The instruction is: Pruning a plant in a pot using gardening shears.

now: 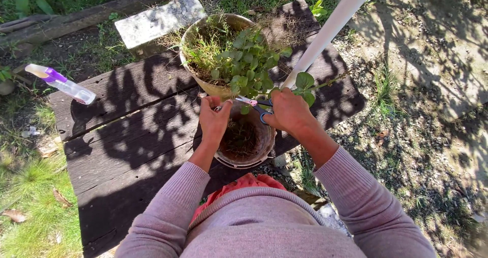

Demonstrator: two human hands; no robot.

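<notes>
Head view: the right hand (290, 110) is closed around the blue handles of the scissors (252, 103), blades pointing left toward the left hand (213, 118); the left grip pinches a stem at the plant (249, 65), just beside the blade tips; both hands hover over a small pot (243, 141) on the dark wooden surface (127, 136); the plant's big pot (203, 34) stands just beyond; a spray bottle (61, 83) lies far left.

Two pots (243, 141) (223, 44) stand one behind the other on a plank table (127, 136), a spray bottle (61, 83) at its left edge.
</notes>
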